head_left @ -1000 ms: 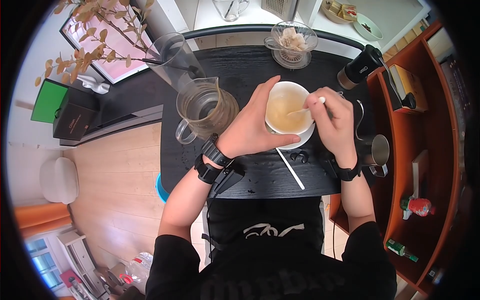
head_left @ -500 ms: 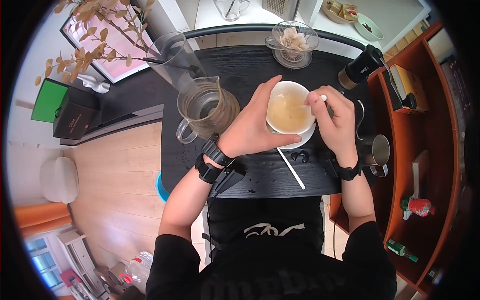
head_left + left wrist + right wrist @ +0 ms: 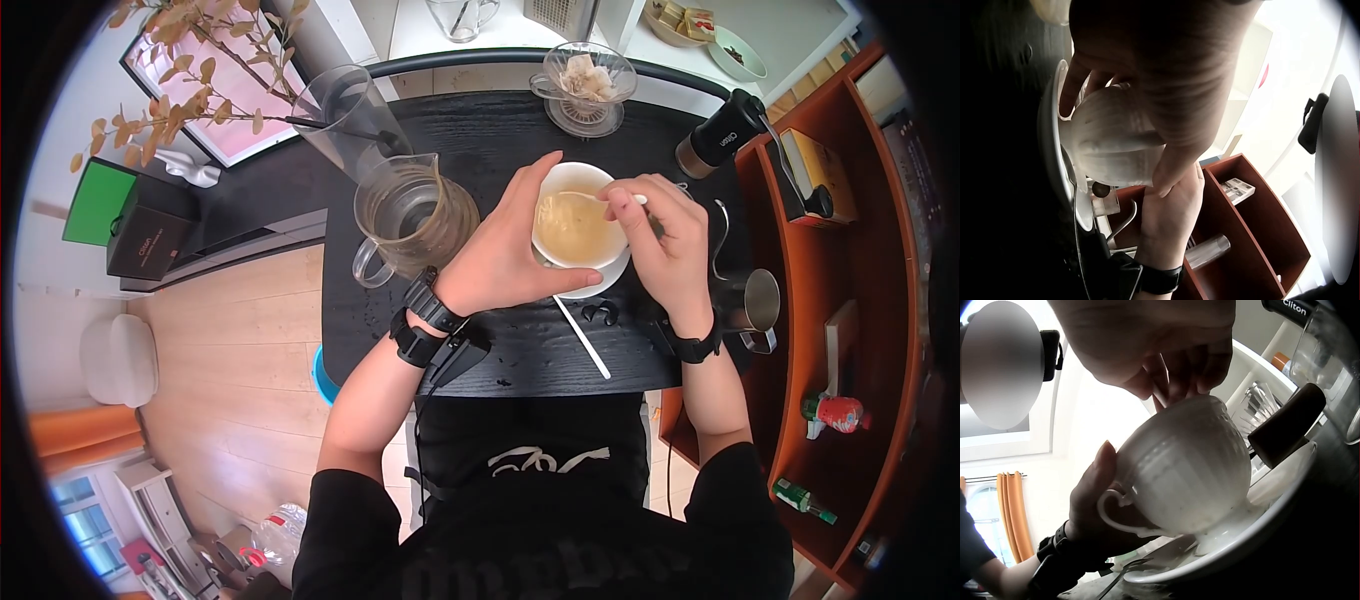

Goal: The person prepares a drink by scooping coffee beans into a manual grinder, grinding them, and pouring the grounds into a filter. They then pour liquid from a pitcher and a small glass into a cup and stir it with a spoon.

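A white cup (image 3: 568, 262) with pale yellowish liquid stands on a white saucer (image 3: 612, 278). My left hand (image 3: 500, 245) curves round the cup's left side, thumb along the near rim. Above the right rim, my right hand (image 3: 668, 235) pinches a white stick-like handle (image 3: 641, 200); its lower end is hidden. The right wrist view shows the ribbed cup (image 3: 1188, 465) with its handle beside the left hand (image 3: 1094, 500). In the left wrist view the cup (image 3: 1116, 137) sits on the saucer (image 3: 1051, 134).
A glass jug (image 3: 415, 215) stands left of the hands, a glass dripper (image 3: 583, 85) behind the cup. A black grinder (image 3: 720, 135) is at the back right, a metal pitcher (image 3: 757, 300) at the right edge. A white stick (image 3: 582, 338) lies in front of the saucer.
My right hand has shifted slightly back and forth over the cup's rim with the pinched handle. The liquid's surface ripples differently. My left hand has stayed in place round the cup.
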Motion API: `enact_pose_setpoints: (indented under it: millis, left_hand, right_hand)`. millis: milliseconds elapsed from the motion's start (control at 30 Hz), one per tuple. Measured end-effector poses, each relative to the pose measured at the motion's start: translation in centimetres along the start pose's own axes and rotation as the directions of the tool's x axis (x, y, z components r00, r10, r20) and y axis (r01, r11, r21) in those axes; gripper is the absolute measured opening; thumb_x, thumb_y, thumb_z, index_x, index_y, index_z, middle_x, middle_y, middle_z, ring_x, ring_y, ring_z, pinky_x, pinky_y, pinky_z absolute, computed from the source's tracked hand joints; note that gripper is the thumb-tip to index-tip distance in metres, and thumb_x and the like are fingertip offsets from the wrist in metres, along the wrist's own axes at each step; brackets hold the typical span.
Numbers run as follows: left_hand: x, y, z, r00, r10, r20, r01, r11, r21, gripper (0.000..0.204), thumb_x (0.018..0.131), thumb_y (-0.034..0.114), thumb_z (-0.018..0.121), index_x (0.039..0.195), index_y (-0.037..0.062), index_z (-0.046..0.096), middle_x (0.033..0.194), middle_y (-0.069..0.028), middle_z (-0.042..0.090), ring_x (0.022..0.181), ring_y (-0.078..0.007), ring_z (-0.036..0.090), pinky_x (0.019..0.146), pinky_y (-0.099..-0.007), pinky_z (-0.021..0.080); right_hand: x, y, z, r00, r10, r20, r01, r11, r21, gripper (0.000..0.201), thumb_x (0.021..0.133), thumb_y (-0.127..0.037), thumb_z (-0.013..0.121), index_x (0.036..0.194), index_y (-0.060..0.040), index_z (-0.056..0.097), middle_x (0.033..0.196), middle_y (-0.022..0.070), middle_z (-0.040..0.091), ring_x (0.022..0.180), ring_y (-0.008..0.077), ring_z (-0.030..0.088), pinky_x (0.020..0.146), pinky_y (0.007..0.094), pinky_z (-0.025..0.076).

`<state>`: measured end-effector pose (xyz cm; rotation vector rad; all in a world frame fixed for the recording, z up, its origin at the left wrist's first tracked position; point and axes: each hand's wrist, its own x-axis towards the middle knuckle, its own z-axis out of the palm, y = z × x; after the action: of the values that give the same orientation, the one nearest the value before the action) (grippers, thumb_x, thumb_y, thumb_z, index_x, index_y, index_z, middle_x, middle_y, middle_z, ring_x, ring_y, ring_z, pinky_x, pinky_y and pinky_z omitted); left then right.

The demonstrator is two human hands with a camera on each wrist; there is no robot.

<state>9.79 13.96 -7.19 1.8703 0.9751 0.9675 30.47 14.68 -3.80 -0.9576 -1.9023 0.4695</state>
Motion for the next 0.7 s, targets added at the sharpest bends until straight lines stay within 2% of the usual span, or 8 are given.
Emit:
enact_pose_setpoints:
  millis: [33,133,233,333,433,533,633,700]
  left_hand:
    - [0.01,0.01,0.00,1.000,-0.001,0.000,0.001,1.000,0.001,0.117,0.067,0.037,0.092,0.152,-0.0036,0.023,0.144,-0.0257,0.041,0.133,-0.0394,0.048,0.110,-0.0435,0.043]
    - [0.06,0.03,-0.04,1.000,0.003,0.004,-0.003,1.000,0.008,0.117,0.067,0.037,0.092,0.152,-0.0039,0.023,0.144,-0.0258,0.040,0.133,-0.0395,0.048,0.110,-0.0435,0.043]
    - [0.03,-0.12,0.01,1.000,0.003,0.003,-0.003,1.000,-0.015,0.117,0.067,0.038,0.092,0.151,-0.0043,0.023,0.144,-0.0258,0.040,0.134,-0.0396,0.047,0.110,-0.0435,0.042]
    - [0.03,-0.11,-0.05,1.000,-0.002,0.007,0.002,1.000,-0.003,0.116,0.067,0.038,0.091,0.151,-0.0045,0.023,0.144,-0.0259,0.040,0.134,-0.0395,0.047,0.110,-0.0435,0.042]
    - [0.06,0.09,-0.07,1.000,-0.010,0.007,0.010,1.000,-0.012,0.116,0.067,0.038,0.092,0.151,-0.0046,0.023,0.144,-0.0259,0.040,0.134,-0.0396,0.047,0.110,-0.0434,0.042]
    - [-0.01,-0.13,-0.02,1.000,0.021,-0.007,-0.021,1.000,0.018,0.116,0.067,0.038,0.092,0.151,-0.0045,0.023,0.144,-0.0259,0.041,0.133,-0.0397,0.048,0.110,-0.0435,0.042]
    - [0.06,-0.05,0.00,1.000,0.016,-0.005,-0.016,1.000,0.011,0.116,0.067,0.038,0.092,0.151,-0.0044,0.023,0.144,-0.0258,0.041,0.133,-0.0397,0.048,0.110,-0.0435,0.042]
    - [0.04,-0.03,0.01,1.000,0.008,-0.002,-0.008,1.000,-0.003,0.116,0.067,0.037,0.092,0.151,-0.0043,0.023,0.143,-0.0258,0.041,0.133,-0.0395,0.048,0.110,-0.0434,0.042]
  right_hand:
    - [0.02,0.13,-0.03,1.000,-0.006,-0.028,0.005,1.000,-0.031,0.016,0.096,-0.014,0.066,0.090,0.0004,0.070,0.071,0.0074,0.062,0.062,0.0166,0.056,0.053,0.0288,0.042]
    - [-0.22,-0.21,-0.37,0.998,0.025,0.054,-0.027,0.999,0.032,0.017,0.096,-0.015,0.066,0.090,0.0004,0.070,0.071,0.0073,0.062,0.062,0.0163,0.056,0.053,0.0287,0.041]
    - [0.02,-0.31,0.14,1.000,-0.004,-0.011,0.004,0.999,0.041,0.017,0.096,-0.015,0.066,0.089,0.0003,0.070,0.070,0.0070,0.062,0.062,0.0160,0.056,0.053,0.0282,0.041]
    - [-0.04,-0.21,-0.33,0.995,0.093,-0.025,-0.093,0.996,0.002,0.018,0.097,-0.015,0.066,0.088,0.0002,0.070,0.070,0.0068,0.062,0.061,0.0157,0.057,0.053,0.0278,0.041]
    - [-0.12,-0.48,-0.35,0.998,0.047,0.051,-0.049,0.998,0.040,0.019,0.097,-0.015,0.065,0.087,-0.0001,0.070,0.070,0.0065,0.062,0.060,0.0155,0.057,0.054,0.0276,0.041]
    - [0.14,0.09,0.04,0.999,-0.024,-0.030,0.023,1.000,-0.004,0.019,0.097,-0.016,0.065,0.087,-0.0004,0.070,0.070,0.0064,0.062,0.059,0.0151,0.055,0.053,0.0275,0.041]
    - [0.05,-0.41,-0.59,0.992,0.128,-0.019,-0.128,0.992,-0.009,0.018,0.097,-0.015,0.066,0.087,-0.0001,0.069,0.071,0.0068,0.062,0.059,0.0161,0.055,0.053,0.0281,0.040]
    - [-0.09,-0.33,-0.55,0.997,0.080,0.024,-0.080,0.997,0.016,0.019,0.097,-0.015,0.066,0.086,0.0000,0.069,0.071,0.0071,0.062,0.059,0.0170,0.054,0.054,0.0286,0.040]
